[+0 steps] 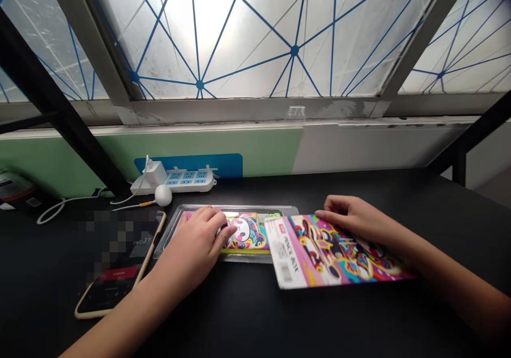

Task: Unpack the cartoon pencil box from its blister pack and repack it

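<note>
A colourful pencil box (pixel 247 234) lies in a clear plastic tray (pixel 235 209) on the black table. My left hand (pixel 197 241) rests on the box's left part, fingers curled against its lid. To the right lies the printed card insert (pixel 331 251) marked "pencil box", overlapping the tray's right end. My right hand (pixel 355 219) lies flat on the card's upper edge, fingers stretched out towards the tray.
A phone (pixel 120 267) in a pale case lies left of the tray. Behind it sit a white power strip (pixel 187 180) with a plugged charger, a white round object (pixel 163 194) and cables. A wall and window ledge close the table's far side.
</note>
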`<action>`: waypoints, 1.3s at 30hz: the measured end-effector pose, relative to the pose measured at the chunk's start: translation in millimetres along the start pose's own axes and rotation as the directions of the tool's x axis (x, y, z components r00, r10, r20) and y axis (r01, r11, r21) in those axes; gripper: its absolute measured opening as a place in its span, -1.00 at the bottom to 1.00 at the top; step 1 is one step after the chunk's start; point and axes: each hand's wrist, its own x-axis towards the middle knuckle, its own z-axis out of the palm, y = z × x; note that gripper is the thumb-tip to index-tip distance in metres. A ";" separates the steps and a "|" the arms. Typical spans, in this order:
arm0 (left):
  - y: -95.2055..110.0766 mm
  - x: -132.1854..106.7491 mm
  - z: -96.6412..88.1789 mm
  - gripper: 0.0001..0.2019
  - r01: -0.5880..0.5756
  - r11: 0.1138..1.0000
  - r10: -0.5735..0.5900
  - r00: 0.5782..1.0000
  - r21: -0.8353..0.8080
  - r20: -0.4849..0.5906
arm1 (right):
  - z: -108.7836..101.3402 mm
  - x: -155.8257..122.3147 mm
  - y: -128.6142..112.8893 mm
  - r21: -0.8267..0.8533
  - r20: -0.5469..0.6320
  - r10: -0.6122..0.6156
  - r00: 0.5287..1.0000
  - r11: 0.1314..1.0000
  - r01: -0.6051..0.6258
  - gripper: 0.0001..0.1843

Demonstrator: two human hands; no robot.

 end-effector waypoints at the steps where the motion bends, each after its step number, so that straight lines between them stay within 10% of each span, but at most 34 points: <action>1: 1.8 -1.0 0.7 -0.64 -0.010 1.000 0.010 1.000 0.017 -0.017 | -5.6 5.6 8.9 -0.013 0.025 0.031 0.999 0.999 -0.031 -0.48; 10: 9.6 -7.0 14.8 -0.61 -0.062 0.991 0.074 0.992 0.118 -0.100 | 19.9 0.1 -15.1 -0.149 -0.125 -0.179 0.976 0.976 0.160 -0.56; 39: 9.9 -3.9 11.0 -0.55 0.006 1.000 -0.007 0.999 0.009 0.052 | 7.2 -0.7 1.2 0.055 -0.078 0.073 0.994 0.996 -0.069 -0.57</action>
